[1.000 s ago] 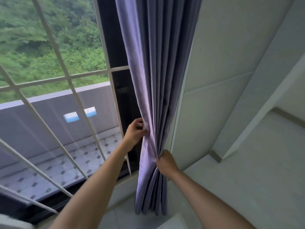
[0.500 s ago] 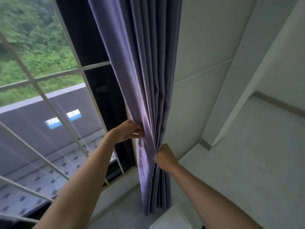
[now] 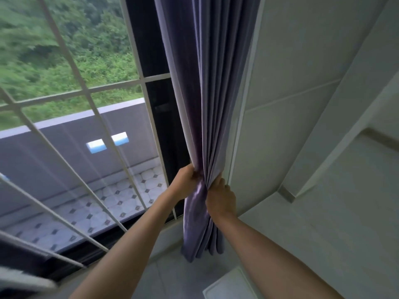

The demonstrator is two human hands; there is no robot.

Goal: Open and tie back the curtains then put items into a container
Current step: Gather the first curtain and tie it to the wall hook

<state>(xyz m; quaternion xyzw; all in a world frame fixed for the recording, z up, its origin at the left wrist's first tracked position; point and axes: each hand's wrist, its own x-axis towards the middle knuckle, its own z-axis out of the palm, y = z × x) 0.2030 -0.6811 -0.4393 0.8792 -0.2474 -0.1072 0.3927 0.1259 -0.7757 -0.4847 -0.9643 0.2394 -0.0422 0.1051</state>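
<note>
Purple pleated fabric curtain hangs gathered into a narrow bunch against the right edge of the window, beside the pale tiled wall, its hem just above the floor. The window's white metal grille crosses the glass to the left, with green hillside and a patterned balcony floor beyond. The left hand has its grip closed on the curtain's left edge, fingers curled into the folds. The right hand grips the bunch from the right at nearly the same height, pinching the pleats together between both hands.
</note>
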